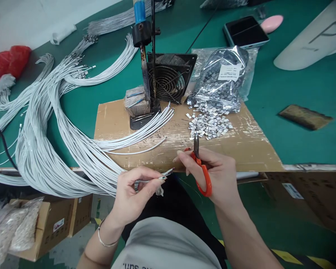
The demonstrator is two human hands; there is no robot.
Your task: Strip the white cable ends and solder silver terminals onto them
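Note:
Near the table's front edge, my left hand (141, 188) pinches the end of a white cable (168, 172), with its stripped tip sticking out past the fingers. My right hand (217, 173) holds orange-handled scissors (204, 175), blades together and pointing away from me. Just beyond the blades lies a heap of small white and grey pieces (210, 123) on a cardboard sheet (249, 149). A thick bundle of white cables (81, 149) sweeps in from the left, some of their ends resting on the cardboard.
A stand with a blue-topped post (145, 67) rises from the cardboard, before a black fan (170, 80). A clear bag of small parts (221, 82) sits behind the heap. Farther right are a phone (245, 31), a pink oval object (272, 24) and a worn brown block (305, 116).

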